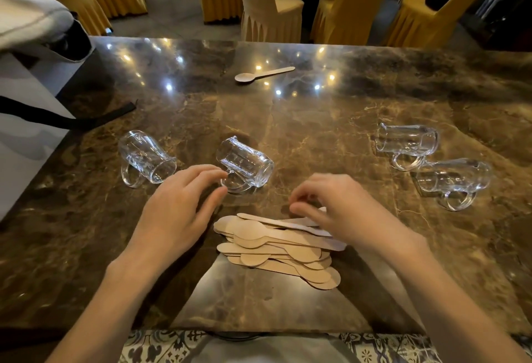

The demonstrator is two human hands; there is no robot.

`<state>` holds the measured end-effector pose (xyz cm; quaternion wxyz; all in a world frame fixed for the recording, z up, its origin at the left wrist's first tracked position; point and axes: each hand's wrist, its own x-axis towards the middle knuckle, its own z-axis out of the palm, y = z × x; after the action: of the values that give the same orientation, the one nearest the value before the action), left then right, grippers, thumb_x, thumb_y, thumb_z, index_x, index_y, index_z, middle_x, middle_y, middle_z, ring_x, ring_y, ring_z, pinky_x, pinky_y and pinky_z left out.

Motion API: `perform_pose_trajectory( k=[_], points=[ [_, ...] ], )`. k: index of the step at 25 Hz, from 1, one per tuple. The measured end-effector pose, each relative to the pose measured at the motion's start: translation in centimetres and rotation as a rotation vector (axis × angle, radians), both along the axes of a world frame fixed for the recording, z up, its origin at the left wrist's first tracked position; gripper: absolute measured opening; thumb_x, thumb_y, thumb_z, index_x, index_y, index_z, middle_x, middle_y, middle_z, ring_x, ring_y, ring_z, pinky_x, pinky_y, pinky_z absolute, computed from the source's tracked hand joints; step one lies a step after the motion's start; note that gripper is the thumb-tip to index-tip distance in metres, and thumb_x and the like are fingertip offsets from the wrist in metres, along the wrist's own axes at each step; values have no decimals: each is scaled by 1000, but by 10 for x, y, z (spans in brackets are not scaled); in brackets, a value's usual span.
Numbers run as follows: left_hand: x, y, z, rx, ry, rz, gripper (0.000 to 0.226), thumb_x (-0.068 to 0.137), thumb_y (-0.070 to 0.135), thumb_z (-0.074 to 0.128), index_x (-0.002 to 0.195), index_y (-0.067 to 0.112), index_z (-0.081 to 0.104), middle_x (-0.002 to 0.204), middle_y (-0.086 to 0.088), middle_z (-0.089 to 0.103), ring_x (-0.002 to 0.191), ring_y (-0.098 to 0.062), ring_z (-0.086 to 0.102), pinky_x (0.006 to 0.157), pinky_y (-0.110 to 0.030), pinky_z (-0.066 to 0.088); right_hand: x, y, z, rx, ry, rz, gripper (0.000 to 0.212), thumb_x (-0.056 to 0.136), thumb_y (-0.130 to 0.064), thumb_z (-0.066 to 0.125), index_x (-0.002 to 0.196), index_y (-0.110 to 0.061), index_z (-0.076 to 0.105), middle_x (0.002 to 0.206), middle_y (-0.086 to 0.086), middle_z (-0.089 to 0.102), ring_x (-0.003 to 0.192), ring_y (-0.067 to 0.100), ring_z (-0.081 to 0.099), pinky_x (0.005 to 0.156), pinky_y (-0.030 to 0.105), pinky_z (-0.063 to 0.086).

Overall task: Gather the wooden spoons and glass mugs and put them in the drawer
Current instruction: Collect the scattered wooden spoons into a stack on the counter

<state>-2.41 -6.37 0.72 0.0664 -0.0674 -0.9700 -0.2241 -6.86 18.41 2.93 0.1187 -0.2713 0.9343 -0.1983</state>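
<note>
Wooden spoons (pixel 276 250): a loose pile is seen near the front edge of the marble table (pixel 316 132), bowls pointing different ways.
Lone spoon (pixel 263 74): one is left far across the table, well apart from the pile.
Glass mugs: four are laid on their sides; two at the left (pixel 145 158) (pixel 244 165), two at the right (pixel 407 142) (pixel 453 179), the right pair touching.
Left hand (pixel 178 207): fingers are spread, held just beside the handle of the nearer left mug; contact cannot be told.
Right hand (pixel 336 210): fingers are curled over the pile's handle ends; whether a spoon is pinched cannot be told.
Chairs (pixel 270 8): covered ones are seen beyond the table.
</note>
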Motion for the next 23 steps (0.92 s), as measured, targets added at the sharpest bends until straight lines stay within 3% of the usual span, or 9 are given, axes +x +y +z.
perform_pose_trajectory(
  k=[6,15,19,23],
  points=[
    [19,-3,-35,-49,-55,114,47,95,34,38,134,10,48,144,-6,43,134,-21,37,111,-40,31,-81,-24,24,-93,133,-138,16,86,-30,63,99,-22,67,95,-4,66,88,12,60,82,36,54],
    [12,-4,-45,-94,-35,150,46,95,37,31,134,18,48,144,0,44,136,-14,34,114,-35,21,-191,-73,-1,-38,234,-232,18,85,-27,66,102,-22,66,103,4,67,93,19,62,80,38,55],
    [10,-4,-46,-90,-37,151,50,93,40,26,131,18,51,141,0,48,133,-12,35,113,-38,24,-226,-80,-9,-6,241,-228,27,87,-21,63,114,-18,61,108,3,64,89,12,58,72,25,49],
    [7,-4,-45,-78,-59,145,47,93,39,29,131,20,51,140,2,48,133,-12,36,114,-36,22,-257,-86,-15,181,165,-151,40,92,-18,54,132,-16,49,130,10,54,117,25,52,92,38,47]
  ],
)
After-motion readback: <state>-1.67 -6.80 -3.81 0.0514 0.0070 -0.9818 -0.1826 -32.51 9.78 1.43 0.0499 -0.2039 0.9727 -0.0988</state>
